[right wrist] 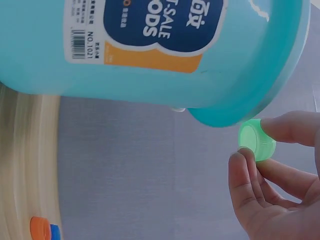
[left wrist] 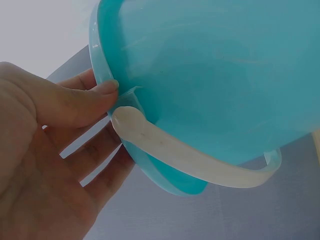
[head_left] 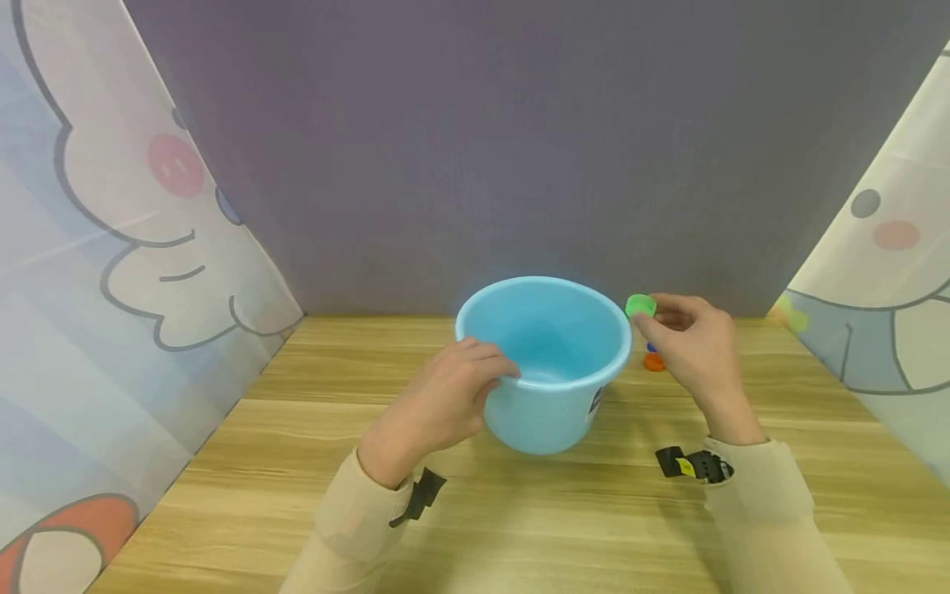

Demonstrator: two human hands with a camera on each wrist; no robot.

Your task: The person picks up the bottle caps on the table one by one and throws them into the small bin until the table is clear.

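A light blue bucket (head_left: 545,421) stands on the wooden table, slightly tilted toward me. My left hand (head_left: 449,396) grips its near-left rim, thumb on the outside and fingers over the edge. The left wrist view shows the bucket's white handle (left wrist: 185,157) beside the thumb. My right hand (head_left: 698,346) pinches a green bottle cap (head_left: 641,306) between thumb and fingers, just right of the bucket's rim. Below that hand lie an orange bottle cap (head_left: 654,362) and a blue cap (head_left: 652,347), partly hidden by the hand.
The wooden table (head_left: 297,462) runs back to a grey panel (head_left: 519,148). Cartoon-printed curtains (head_left: 111,289) hang at the left and right sides. A printed label (right wrist: 150,30) is on the bucket's right side.
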